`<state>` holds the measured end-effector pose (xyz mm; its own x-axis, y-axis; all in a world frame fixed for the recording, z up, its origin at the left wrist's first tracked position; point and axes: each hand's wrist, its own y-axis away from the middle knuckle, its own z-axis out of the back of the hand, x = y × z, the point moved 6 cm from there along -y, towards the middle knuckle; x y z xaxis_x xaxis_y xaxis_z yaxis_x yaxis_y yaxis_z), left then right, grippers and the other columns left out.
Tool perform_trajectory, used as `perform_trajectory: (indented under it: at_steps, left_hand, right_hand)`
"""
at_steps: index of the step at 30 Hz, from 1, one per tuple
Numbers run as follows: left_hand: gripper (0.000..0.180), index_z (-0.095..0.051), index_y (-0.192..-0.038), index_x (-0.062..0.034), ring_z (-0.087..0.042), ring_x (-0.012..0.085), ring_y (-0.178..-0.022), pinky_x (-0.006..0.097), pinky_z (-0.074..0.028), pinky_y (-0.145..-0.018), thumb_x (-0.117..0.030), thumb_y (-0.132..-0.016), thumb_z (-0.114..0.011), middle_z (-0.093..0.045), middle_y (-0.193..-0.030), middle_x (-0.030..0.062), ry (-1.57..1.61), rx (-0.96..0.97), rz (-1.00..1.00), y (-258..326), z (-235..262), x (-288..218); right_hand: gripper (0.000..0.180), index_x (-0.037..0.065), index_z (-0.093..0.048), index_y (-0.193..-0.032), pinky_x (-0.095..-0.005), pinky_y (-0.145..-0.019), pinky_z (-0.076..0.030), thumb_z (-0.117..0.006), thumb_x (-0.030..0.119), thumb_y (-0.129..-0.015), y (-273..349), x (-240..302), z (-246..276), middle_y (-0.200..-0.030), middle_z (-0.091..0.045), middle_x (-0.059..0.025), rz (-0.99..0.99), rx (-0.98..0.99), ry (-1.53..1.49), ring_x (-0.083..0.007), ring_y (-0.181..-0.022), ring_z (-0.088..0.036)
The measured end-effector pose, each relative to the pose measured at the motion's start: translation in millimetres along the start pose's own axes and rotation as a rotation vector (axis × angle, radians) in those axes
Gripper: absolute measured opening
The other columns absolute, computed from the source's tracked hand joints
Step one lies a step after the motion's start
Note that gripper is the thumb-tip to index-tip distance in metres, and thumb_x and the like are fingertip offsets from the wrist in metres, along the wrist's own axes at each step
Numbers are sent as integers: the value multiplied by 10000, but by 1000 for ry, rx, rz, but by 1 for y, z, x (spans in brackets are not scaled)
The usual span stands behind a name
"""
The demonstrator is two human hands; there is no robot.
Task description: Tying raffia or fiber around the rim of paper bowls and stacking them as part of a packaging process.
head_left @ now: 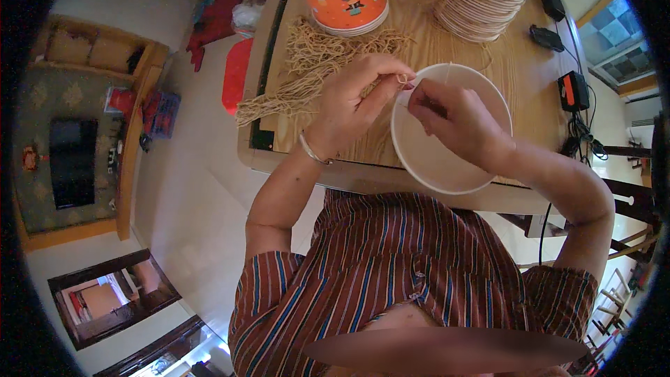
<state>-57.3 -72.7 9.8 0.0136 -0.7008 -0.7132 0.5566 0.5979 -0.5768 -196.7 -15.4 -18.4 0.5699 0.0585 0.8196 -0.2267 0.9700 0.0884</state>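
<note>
A white paper bucket stands at the table's near edge with its open mouth toward me. My left hand is just beyond its left rim, thumb and forefinger pinching a thin beige string. Over the bucket's mouth is my right hand, its fingers curled closed close to the left fingertips; what they grip is hidden. A thin strand also shows at the bucket's far rim. Behind and beside my left hand, a loose bundle of beige cords spreads over the wooden table.
Upside-down orange and green printed paper buckets stand beyond the cords. A taller nested stack is at the far right. Black adapters and cables lie along the right edge. A red stool stands left of the table.
</note>
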Motion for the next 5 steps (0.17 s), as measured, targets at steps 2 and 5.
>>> perform_trajectory:
  at_steps: [2, 5]
  left_hand:
    - [133, -646, -1003, -69, -658, 199, -833, 301, -517, -742, -35, -877, -619, -678, -911, 59, -16, 18, -5, -5, 0, 0]
    - [134, -648, -1018, -79, -655, 202, -818, 310, -511, -718, -74, -887, -620, -683, -899, 46, 23, 127, 64, -8, -6, 10]
  right_hand:
    - [242, 14, -550, -1075, -365, -635, -531, -582, 195, -918, 9, 6, 2, -855, -667, -160, 172, -43, 230, -281, -734, -668]
    - [308, 90, -506, -1164, -386, -625, -545, -605, 220, -902, 18, 24, -4, -1010, -662, -150, 439, -45, 609, -322, -823, -673]
